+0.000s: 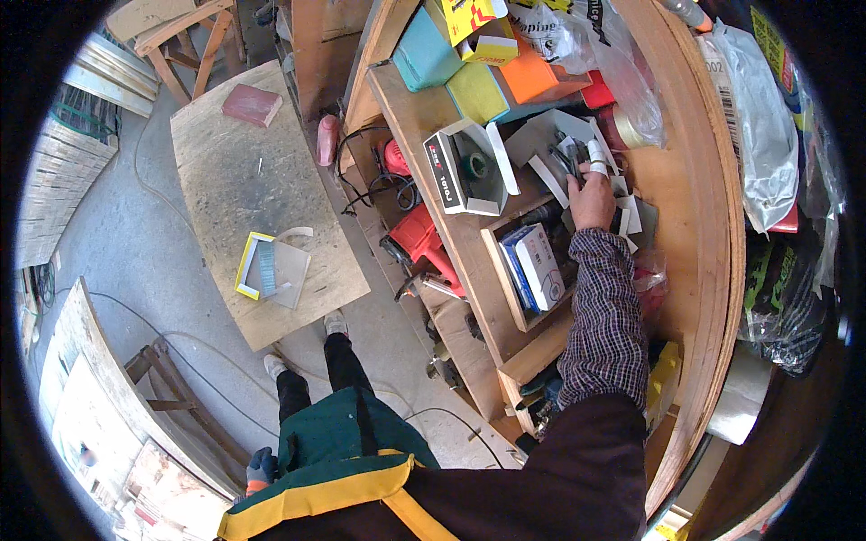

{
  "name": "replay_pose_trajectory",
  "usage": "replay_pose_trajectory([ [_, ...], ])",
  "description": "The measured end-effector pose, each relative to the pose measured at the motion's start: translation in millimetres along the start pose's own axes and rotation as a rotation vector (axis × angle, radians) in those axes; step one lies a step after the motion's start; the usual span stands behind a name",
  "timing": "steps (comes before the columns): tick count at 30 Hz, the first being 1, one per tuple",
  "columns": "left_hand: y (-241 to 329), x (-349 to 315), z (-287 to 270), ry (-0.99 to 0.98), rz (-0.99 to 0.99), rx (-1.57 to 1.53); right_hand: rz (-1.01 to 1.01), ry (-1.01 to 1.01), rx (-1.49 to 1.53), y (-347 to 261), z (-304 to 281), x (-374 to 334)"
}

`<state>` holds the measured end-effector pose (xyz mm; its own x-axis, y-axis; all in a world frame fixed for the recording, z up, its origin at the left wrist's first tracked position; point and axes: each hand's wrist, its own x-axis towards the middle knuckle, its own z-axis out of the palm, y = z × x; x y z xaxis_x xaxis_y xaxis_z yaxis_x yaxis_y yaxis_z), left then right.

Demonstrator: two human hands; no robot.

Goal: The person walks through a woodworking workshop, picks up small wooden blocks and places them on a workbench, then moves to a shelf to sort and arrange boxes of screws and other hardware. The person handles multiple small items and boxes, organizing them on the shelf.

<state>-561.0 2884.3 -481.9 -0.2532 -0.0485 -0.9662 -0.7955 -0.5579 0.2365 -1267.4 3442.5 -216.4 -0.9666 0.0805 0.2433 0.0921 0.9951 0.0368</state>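
Note:
My right hand [593, 200] reaches into an opened white carton [541, 135] on the wooden shelf. Its thumb and fingers are apart, beside dark, slim metal-looking pieces [566, 155] in the carton. White wrapping covers what looks like one finger. Left of it, another open white-and-black box [467, 167] holds a dark round part. Nearer me, a wooden tray [507, 279] contains a white-and-blue box [538, 261]. Low by my left side hangs my left hand [262, 467] in a grey glove; its fingers are too small and partly hidden to read.
A worn plywood board [271, 180] carries a reddish block [253, 105] and an open yellow-edged box [275, 269]. Red power tools [424, 243] and black cords sit below the shelf. Plastic-wrapped packages [753, 126] stand beyond the curved cabinet side [722, 243]. Cables [194, 334] cross the floor.

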Motion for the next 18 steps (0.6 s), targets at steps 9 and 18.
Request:
replay_pose_trajectory([
  [9, -10, 5, -12, -0.068, 0.148, 0.121, -0.075, 0.038, 0.142, -3, 2, 13],
  [18, 36, -32, 49, 0.160, 0.057, 0.364, -0.127, 0.115, 0.182, 9, 13, 22],
])
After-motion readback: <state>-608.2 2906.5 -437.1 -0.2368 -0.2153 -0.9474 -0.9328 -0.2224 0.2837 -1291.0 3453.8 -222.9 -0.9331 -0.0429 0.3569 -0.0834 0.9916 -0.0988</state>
